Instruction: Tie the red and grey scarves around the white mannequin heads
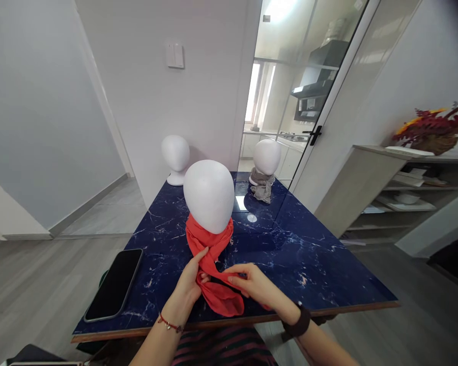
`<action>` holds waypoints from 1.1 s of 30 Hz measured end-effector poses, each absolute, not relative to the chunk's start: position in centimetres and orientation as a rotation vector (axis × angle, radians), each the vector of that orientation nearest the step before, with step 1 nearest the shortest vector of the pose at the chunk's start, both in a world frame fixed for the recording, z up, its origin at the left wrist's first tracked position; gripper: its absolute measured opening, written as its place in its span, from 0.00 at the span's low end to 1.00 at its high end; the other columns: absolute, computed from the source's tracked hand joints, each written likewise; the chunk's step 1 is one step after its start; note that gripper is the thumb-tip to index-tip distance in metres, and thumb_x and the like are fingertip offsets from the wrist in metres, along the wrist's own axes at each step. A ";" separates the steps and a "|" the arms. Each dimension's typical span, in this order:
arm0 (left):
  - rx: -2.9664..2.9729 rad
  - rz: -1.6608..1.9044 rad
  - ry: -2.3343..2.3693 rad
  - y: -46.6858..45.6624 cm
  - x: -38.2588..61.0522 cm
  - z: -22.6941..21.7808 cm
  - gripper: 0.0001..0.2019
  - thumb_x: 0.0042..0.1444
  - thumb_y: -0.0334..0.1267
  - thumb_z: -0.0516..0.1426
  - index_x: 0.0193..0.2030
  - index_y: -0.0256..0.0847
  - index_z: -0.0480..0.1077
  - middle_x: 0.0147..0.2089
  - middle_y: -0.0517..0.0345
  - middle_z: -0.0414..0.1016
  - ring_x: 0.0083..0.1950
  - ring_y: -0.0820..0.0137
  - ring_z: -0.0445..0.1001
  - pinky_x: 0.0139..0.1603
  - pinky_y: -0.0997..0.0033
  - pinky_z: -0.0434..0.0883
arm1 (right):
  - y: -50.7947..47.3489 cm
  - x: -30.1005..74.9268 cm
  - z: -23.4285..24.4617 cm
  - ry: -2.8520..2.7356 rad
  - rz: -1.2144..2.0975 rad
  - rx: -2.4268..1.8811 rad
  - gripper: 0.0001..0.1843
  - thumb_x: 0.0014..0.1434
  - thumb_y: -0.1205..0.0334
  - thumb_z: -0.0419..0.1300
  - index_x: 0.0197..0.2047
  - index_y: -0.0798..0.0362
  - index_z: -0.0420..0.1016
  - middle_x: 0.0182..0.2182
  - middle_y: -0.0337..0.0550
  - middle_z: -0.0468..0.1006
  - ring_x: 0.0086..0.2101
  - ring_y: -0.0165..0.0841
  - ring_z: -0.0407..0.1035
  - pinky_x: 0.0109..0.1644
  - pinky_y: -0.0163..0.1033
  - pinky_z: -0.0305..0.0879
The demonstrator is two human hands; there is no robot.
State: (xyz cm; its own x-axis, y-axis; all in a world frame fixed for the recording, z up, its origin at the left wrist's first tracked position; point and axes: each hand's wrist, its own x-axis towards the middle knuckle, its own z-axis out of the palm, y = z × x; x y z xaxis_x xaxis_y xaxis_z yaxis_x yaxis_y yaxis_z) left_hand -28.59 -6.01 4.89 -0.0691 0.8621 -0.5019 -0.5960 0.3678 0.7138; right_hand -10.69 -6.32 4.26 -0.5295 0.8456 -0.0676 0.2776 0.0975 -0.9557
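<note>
A red scarf [209,239] is wrapped round the neck of a white foam mannequin head [208,195] near the middle of the table. Its two ends cross below the head and trail toward the table's front edge. My left hand [193,277] is closed on the scarf where the ends cross, thumb on top, with some fingers hidden under the cloth. To the right, my right hand [250,279] pinches one scarf end and holds it out sideways. The other end droops as a loose fold between and below my hands.
A black phone [114,284] lies at the blue marbled table's [290,259] left edge. Behind stand a bare white mannequin head [176,155] at left and another mannequin head [267,156] with a grey scarf [262,187] at right. A shelf unit [389,198] stands beyond the table.
</note>
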 end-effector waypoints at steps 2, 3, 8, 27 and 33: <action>0.207 1.233 1.089 -5.9 -28.9 5.2 0.12 0.50 0.37 0.60 0.21 0.38 0.62 0.13 0.66 0.60 0.11 0.83 0.50 0.11 0.82 0.49 | -4.3 -10.7 4.3 -1.974 1.365 -1.086 0.14 0.55 0.61 0.55 0.41 0.51 0.80 0.31 0.41 0.79 0.27 0.30 0.69 0.34 0.35 0.65; 0.179 1.230 1.091 -5.9 -29.1 5.3 0.10 0.50 0.36 0.59 0.23 0.37 0.64 0.14 0.66 0.62 0.12 0.82 0.52 0.11 0.82 0.49 | -3.3 -11.0 4.2 -2.023 1.308 -1.063 0.13 0.54 0.63 0.56 0.39 0.51 0.81 0.32 0.41 0.80 0.30 0.32 0.70 0.37 0.36 0.65; 0.335 1.219 1.178 -6.7 -29.2 5.2 0.13 0.47 0.42 0.62 0.24 0.37 0.64 0.15 0.65 0.63 0.13 0.81 0.56 0.12 0.83 0.49 | -0.5 -14.9 2.7 -1.948 1.253 -0.999 0.10 0.48 0.70 0.54 0.29 0.55 0.78 0.27 0.41 0.78 0.27 0.31 0.70 0.34 0.35 0.64; 0.398 1.415 1.100 -6.6 -28.9 3.7 0.12 0.35 0.33 0.64 0.26 0.37 0.65 0.18 0.64 0.67 0.17 0.80 0.62 0.15 0.83 0.53 | -1.0 -14.3 3.4 -1.453 1.143 -1.170 0.09 0.52 0.63 0.54 0.32 0.55 0.74 0.29 0.41 0.75 0.28 0.30 0.67 0.35 0.35 0.62; 0.425 1.275 1.219 -5.9 -29.5 4.1 0.05 0.34 0.31 0.58 0.19 0.36 0.64 0.17 0.64 0.64 0.18 0.81 0.59 0.16 0.82 0.51 | -2.6 -14.6 4.3 -1.932 0.627 -0.918 0.16 0.56 0.68 0.51 0.47 0.52 0.72 0.44 0.45 0.73 0.40 0.32 0.68 0.45 0.36 0.64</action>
